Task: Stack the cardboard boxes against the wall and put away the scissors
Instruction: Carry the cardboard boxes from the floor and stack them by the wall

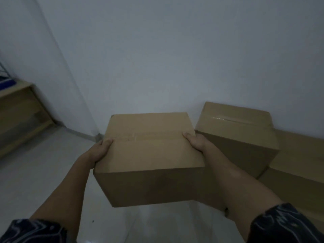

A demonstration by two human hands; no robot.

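**Box carried toward the wall, held at both ends**

A closed cardboard box (149,155) is held clear of the pale floor (43,172), near the middle of the scene, with the white wall (157,58) just beyond its far edge. It is gripped from opposite ends: the left hand (100,149) on the left end, the right hand (195,142) on the right end. This grip is judged to suit a wide load, keeping it level and the taped seam uppermost.

Fingers: on each hand the thumb is laid over the top edge, close to the seam. The remaining fingers are hidden behind the box ends and are presumably wrapped round them. Both hands are thus grasping the box; neither is released.

To the right, a second box (238,134) is seen against the wall, apparently resting on a lower box (301,155) at the right edge. The carried box lies just beside it, the right hand near its corner. Placement on or beside that stack is judged the step in hand.

A wooden shelf unit (21,113) stands far left. No scissors are visible.
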